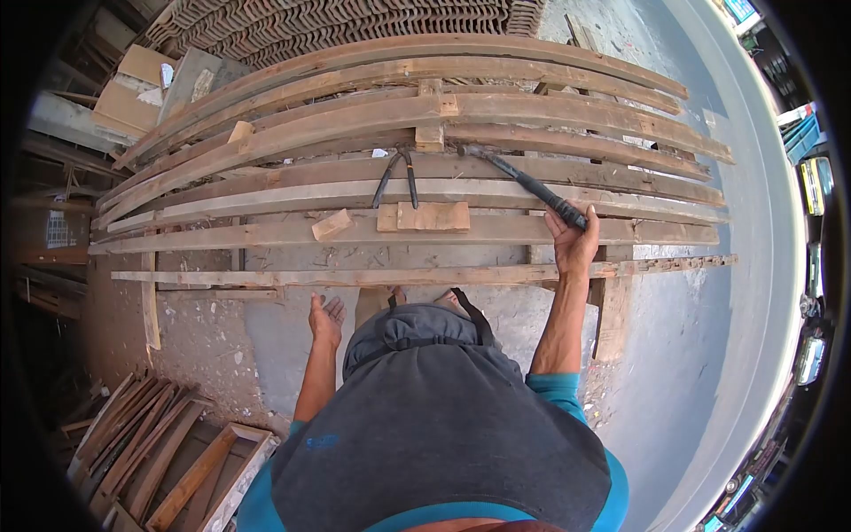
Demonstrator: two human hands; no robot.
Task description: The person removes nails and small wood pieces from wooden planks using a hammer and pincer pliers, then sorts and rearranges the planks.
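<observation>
- Concrete floor (665, 355) under long timber beams (266, 234).
- Left hand (328, 319): fingers loosely spread.
- Right hand (572, 235): grips one hammer (525, 181), long axis slanting forward-left, head farthest.
- Left of that grip: seemingly three wood blocks (434, 216), then one pincers (410, 177).

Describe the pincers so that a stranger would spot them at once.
Start with the row of long wooden beams in front of the person. Near its middle, just beyond the short wood blocks, the pincers lie left of the hammer in the right hand. Unlike the single-handled hammer, they have two dark handles spread apart toward the person.
</observation>
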